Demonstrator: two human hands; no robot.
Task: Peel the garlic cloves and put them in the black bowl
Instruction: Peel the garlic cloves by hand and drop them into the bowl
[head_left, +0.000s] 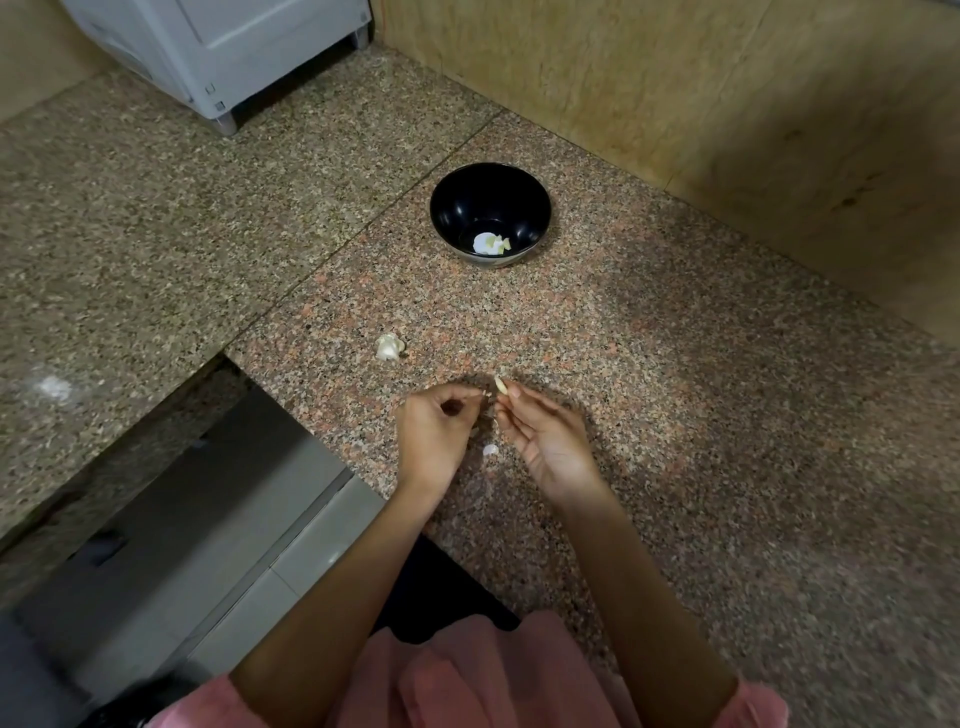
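Note:
A black bowl (490, 213) stands on the speckled granite counter (675, 415) and holds a few pale garlic pieces (491, 243). Nearer to me, a white garlic cluster (389, 347) lies on the counter. My right hand (545, 441) pinches a small pale garlic clove (500, 385) at its fingertips. My left hand (436, 434) is right beside it with curled fingers, its fingertips pinching at thin skin close to the clove. A white scrap of peel (490, 450) lies on the counter between my wrists.
A grey appliance (218, 52) stands at the back left. A beige wall (727, 104) runs along the back right. The counter has a cut-out at the left with a steel surface (208, 519) below it. A white smudge (52, 387) marks the left slab.

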